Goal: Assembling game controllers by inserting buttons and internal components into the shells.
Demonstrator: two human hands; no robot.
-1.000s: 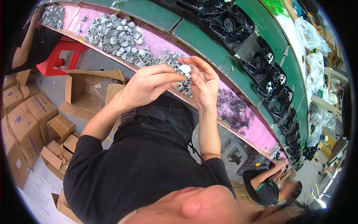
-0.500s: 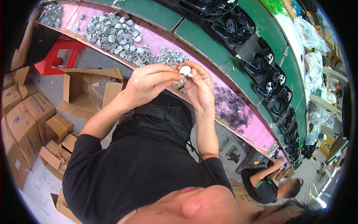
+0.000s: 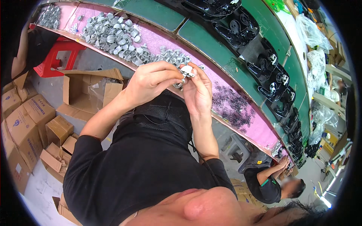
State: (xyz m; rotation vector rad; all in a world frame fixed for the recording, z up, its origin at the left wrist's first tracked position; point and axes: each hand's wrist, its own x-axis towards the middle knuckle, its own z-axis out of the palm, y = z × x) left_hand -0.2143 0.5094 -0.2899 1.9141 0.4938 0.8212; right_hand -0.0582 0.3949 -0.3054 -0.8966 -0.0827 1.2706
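A small light grey plastic cap (image 3: 187, 69), with a rounded top and a tab, is between my two hands above the bench's near edge. My right hand (image 3: 200, 90) grips it from the right, thumb against the tab. From the left, the closed fingers of my left hand (image 3: 151, 82) press together at the cap's side. Whether they also pinch a smaller piece is hidden. Just beyond my hands lies a pile of similar grey caps (image 3: 113, 35) on the pink bench surface (image 3: 196, 51). To the right of my right hand are many small black clip-like parts (image 3: 235, 107).
Glossy black moulded housings (image 3: 235, 26) line the green work surface (image 3: 205, 39) behind. Open cardboard boxes (image 3: 81, 88) and a red stool (image 3: 56, 56) stand at left. A grey stool (image 3: 235, 148) is at right, near a co-worker (image 3: 269, 184). Another person's arm (image 3: 22, 51) shows at far left.
The cap has turned and tilted slightly in my fingers. My right hand has shifted a little to the left; my left hand stays at the cap.
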